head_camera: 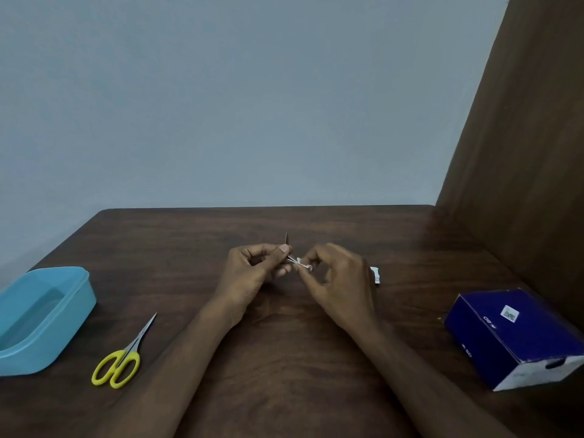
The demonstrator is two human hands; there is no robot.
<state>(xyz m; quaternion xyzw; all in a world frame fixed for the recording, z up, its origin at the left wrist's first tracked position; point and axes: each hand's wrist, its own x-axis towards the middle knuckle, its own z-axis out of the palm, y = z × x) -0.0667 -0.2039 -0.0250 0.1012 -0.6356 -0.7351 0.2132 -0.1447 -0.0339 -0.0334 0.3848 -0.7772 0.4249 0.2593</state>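
Metal needle (pixel 286 239) pinched by left hand (pixel 252 275); right hand (pixel 343 279) pinches thread (pixel 305 266).

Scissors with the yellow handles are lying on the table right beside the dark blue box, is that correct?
Not quite. The scissors do lie on the table, but beside the light blue tub on the person's left, not the dark blue box, which stands far off on the right. The head view shows it.

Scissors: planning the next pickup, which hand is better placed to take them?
Probably the left hand: the scissors lie on its side, by that forearm; the right hand would have to cross over.
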